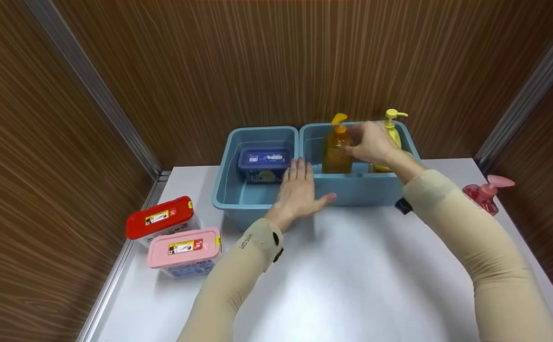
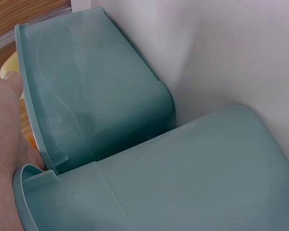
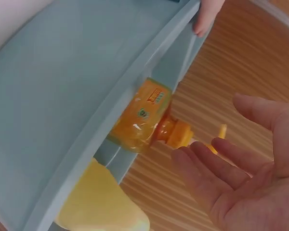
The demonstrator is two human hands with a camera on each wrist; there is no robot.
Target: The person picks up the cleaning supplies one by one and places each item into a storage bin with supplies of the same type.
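Two blue-green bins stand side by side, the left bin (image 1: 221, 190) and the right bin (image 1: 361, 190). My left hand (image 1: 297, 192) rests on their adjoining rims with straight fingers. Inside the right bin are an orange pump bottle (image 1: 337, 156) and a yellow pump bottle (image 1: 394, 135), both upright. My right hand (image 1: 371, 142) is beside the orange bottle's neck. In the right wrist view its fingers (image 3: 197, 173) are spread and loosely bent near the orange pump, not closed round it. A purple-lidded container (image 1: 265, 159) sits in the left bin.
On the white table (image 1: 333, 285), a red-lidded container (image 1: 162, 218) and a pink-lidded container (image 1: 186, 251) stand at left. A red bottle with a pink pump (image 1: 485, 194) is at right. Wood-grain panels (image 1: 257, 61) enclose the back and sides.
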